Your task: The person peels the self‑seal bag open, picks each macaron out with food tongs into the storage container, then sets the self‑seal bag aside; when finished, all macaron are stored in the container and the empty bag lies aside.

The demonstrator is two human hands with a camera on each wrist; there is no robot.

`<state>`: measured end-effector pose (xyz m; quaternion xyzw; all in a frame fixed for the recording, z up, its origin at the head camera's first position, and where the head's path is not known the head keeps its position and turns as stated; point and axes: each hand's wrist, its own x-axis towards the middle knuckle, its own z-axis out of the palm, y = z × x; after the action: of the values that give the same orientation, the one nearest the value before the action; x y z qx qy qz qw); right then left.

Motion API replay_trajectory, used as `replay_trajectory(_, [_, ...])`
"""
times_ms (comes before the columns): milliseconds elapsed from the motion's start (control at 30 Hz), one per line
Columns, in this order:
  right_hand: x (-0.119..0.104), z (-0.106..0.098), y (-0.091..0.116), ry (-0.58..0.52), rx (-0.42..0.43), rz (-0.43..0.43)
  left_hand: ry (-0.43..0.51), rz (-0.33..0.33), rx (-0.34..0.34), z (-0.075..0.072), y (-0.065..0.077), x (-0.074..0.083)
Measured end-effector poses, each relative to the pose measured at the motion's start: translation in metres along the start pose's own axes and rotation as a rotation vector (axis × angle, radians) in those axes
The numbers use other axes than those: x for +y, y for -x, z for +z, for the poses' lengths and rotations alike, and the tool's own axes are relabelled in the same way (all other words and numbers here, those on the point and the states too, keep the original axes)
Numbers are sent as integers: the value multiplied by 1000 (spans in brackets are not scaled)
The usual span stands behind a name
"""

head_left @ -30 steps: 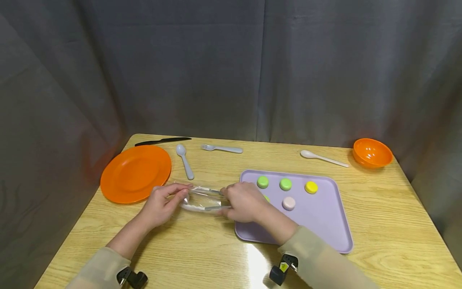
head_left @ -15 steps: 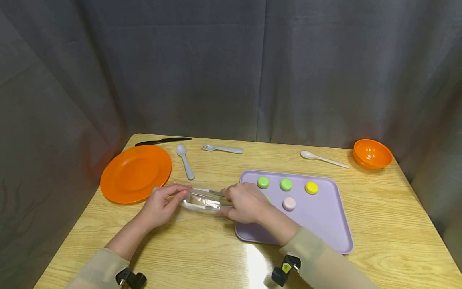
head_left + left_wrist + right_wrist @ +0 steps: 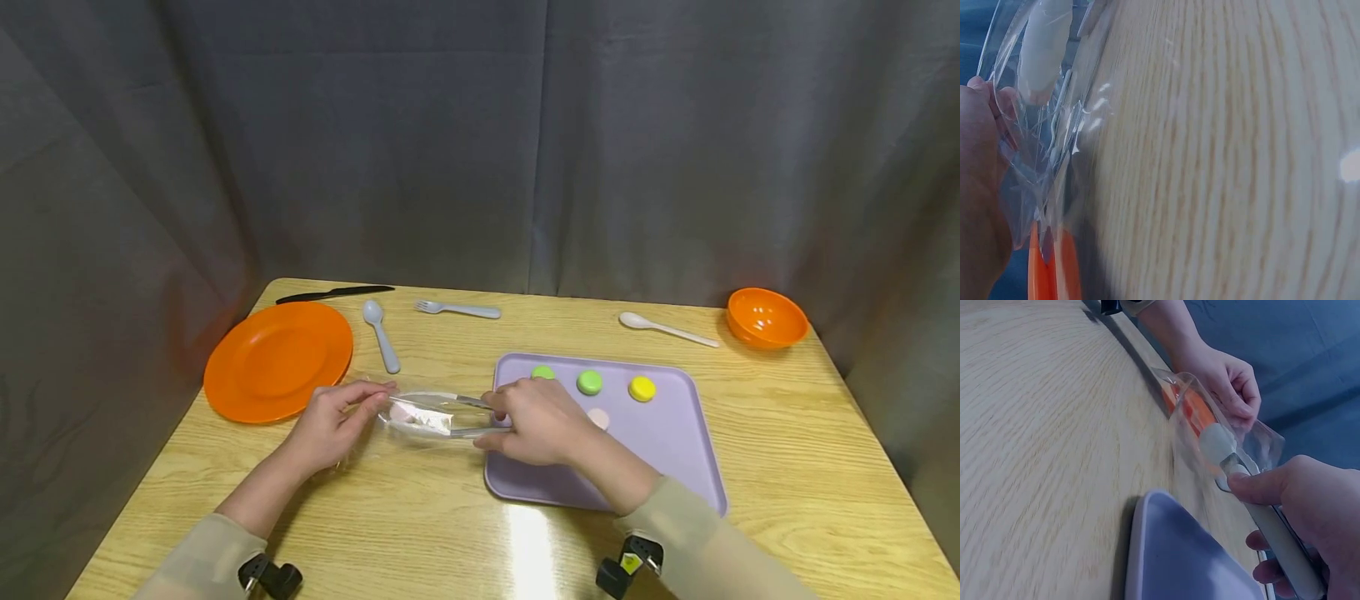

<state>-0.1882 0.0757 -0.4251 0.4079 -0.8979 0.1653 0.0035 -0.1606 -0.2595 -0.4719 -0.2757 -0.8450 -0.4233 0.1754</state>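
A clear plastic bag (image 3: 420, 425) lies low over the table, its edge pinched by my left hand (image 3: 333, 427). My right hand (image 3: 536, 421) grips a pair of tongs (image 3: 472, 432) by the handles. The tongs' arms are spread and their white tips (image 3: 1215, 444) sit within the bag's mouth. A pale pinkish shape (image 3: 402, 413) shows through the film near the left fingers. Behind the right hand, the purple tray (image 3: 652, 467) carries macarons: a yellow one (image 3: 642, 388), a pale pink one (image 3: 597, 418) partly hidden, and a green one (image 3: 589, 382).
An orange plate (image 3: 277, 360) stands at the left, with a black knife (image 3: 333, 293) behind it. A grey spoon (image 3: 382, 337) and a fork (image 3: 459, 309) lie farther right. A pale spoon (image 3: 667, 327) and an orange bowl (image 3: 767, 319) are at the back right.
My right hand has moved right with the tongs, drawing them partway back from the bag. The tongs' arms stand more visibly spread. My left hand keeps its hold on the bag.
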Motion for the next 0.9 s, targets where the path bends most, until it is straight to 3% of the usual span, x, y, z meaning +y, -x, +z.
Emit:
replay_trajectory(500, [24,-22,46,9,43,-1,10,17,10,-2,0,1])
replay_trajectory(900, [47,-44,95,12,100,62,20,27,11,-2,0,0])
